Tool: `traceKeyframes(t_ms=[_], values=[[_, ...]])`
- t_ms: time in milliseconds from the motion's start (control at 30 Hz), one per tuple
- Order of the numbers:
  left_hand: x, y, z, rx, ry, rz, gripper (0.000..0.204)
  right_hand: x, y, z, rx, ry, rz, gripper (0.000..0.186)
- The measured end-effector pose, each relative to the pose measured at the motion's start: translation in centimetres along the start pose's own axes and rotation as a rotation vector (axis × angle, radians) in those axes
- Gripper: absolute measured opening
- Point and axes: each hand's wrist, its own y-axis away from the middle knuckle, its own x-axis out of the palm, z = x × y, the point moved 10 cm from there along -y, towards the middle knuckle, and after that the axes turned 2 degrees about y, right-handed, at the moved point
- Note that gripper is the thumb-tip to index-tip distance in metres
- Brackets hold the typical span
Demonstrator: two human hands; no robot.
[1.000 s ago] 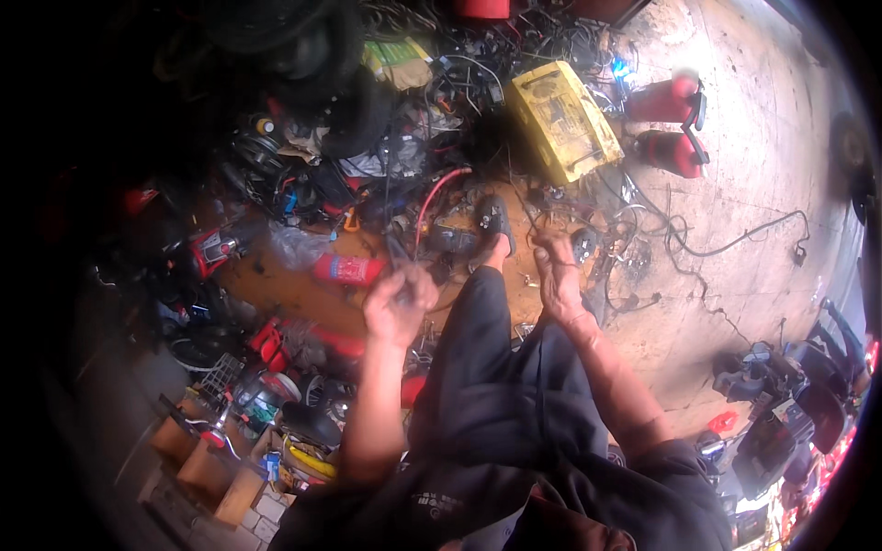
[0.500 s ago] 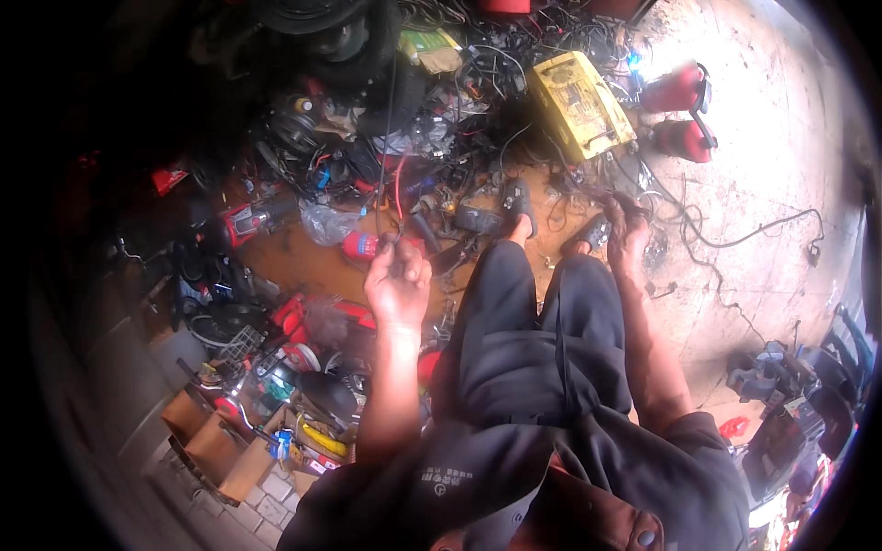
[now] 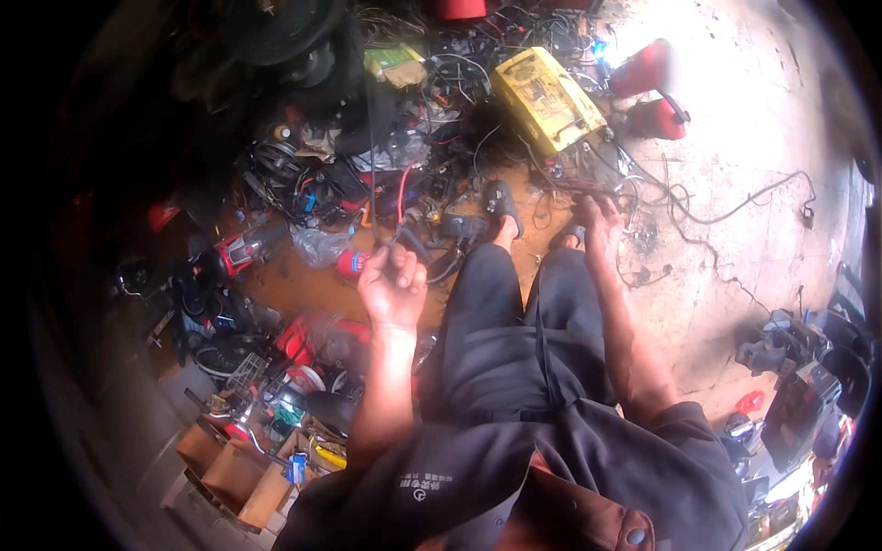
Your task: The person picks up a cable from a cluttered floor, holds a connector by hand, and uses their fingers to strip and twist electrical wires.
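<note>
My left hand (image 3: pixel 393 283) has curled fingers near the tip of a thin dark cord or wire; what it grips is unclear. Just behind it lie a red cylinder (image 3: pixel 352 263) with a printed label, a red hose (image 3: pixel 402 193) and a crumpled clear bag (image 3: pixel 323 249). My right hand (image 3: pixel 603 223) is over my right foot, its fingers loosely bent and apart, near a tangle of dark cables (image 3: pixel 675 194). My legs stretch out in dark trousers (image 3: pixel 480 296), both feet in dark slip-on shoes (image 3: pixel 501 200).
A yellow battered box (image 3: pixel 544 96) and red canisters (image 3: pixel 643 69) stand ahead. Tyres (image 3: pixel 276 32) and jumbled parts fill the upper left; cardboard boxes (image 3: pixel 234 477) sit lower left. Black parts (image 3: pixel 795 404) pile at lower right on the pale tiled floor (image 3: pixel 717 230).
My right hand has moved outward and away from my body, its fingers less curled. My left hand stays near the red cylinder, fingers curled. My right foot has come into view beside that hand.
</note>
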Motion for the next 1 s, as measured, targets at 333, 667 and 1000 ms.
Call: traceKeyframes(t_ms=[333, 667, 1000], values=[[-0.3, -1.5, 4.7, -0.170, -0.048, -0.006, 0.014, -1.9, 2.1, -4.5, 0.188, -0.049, -0.012, 0.037], [-1.7, -2.5, 8.0, -0.330, -0.099, -0.012, 0.016, -0.4, 2.3, -5.2, 0.245, -0.275, 0.177, 0.044], [-3.0, -4.1, 9.0, -0.448, -0.190, 0.001, 0.016, 9.7, 1.9, -1.1, -0.006, -0.122, 0.494, 0.053]])
